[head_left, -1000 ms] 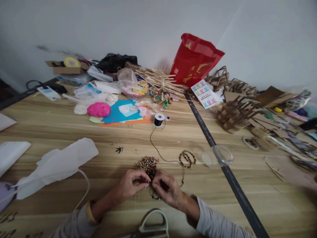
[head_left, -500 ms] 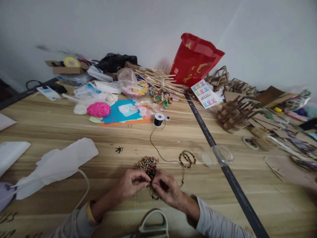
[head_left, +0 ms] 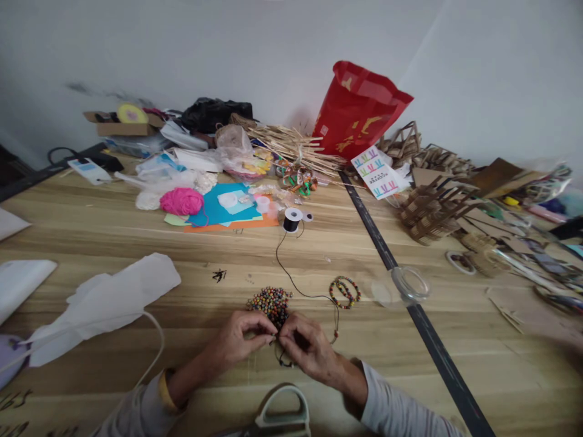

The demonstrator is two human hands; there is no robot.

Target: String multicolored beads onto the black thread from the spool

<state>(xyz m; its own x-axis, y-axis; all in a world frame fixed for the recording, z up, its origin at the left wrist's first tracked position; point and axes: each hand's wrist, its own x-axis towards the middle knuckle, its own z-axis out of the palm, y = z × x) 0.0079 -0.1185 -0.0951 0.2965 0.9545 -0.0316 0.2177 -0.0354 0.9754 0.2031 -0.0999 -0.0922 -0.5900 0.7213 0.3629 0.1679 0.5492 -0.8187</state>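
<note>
The wooden tabletop [head_left: 113,230] is carrying a wide spread of craft supplies, and near its front edge the two hands are working close together. Behind them a pile of small coloured beads [head_left: 269,300] is lying loose on the wood, just touching the fingertips. A thin black cord [head_left: 291,280] is running from a spool [head_left: 292,220] farther back, curving down past a finished bead bracelet [head_left: 345,291] and ending under the right hand [head_left: 306,347].

The left hand [head_left: 239,337] is pinching its thumb and forefinger together at the meeting point of the hands, seemingly on one bead, though the bead itself is too small to make out. The right hand is curling closed over the cord end, with a short beaded stretch looping out beneath it.

The beads are likely light, hard and smooth, so they are prone to rolling and slipping; each is best pinched across its sides, leaving the hole free. The cord is limp and thin, best held right at its tip.
</note>
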